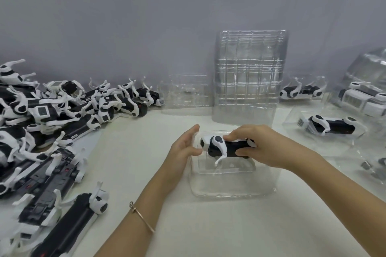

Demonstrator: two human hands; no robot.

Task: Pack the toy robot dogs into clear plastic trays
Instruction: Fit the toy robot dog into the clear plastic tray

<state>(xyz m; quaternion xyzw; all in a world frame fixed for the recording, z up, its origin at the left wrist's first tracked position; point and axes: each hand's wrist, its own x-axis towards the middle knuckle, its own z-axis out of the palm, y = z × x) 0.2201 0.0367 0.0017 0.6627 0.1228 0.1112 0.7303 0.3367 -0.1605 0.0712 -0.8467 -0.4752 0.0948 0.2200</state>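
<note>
Right fingers (236, 136) grip toy dog (231, 149) over tray (229, 194); left fingers (190, 134) straight against tray wall.

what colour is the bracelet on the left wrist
Rose gold, a thin metal bracelet; the head view shows it plainly.

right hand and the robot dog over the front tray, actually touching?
Touching. The head view shows the right hand with fingers curled over the toy robot dog, gripping its black body above the clear tray.
</note>
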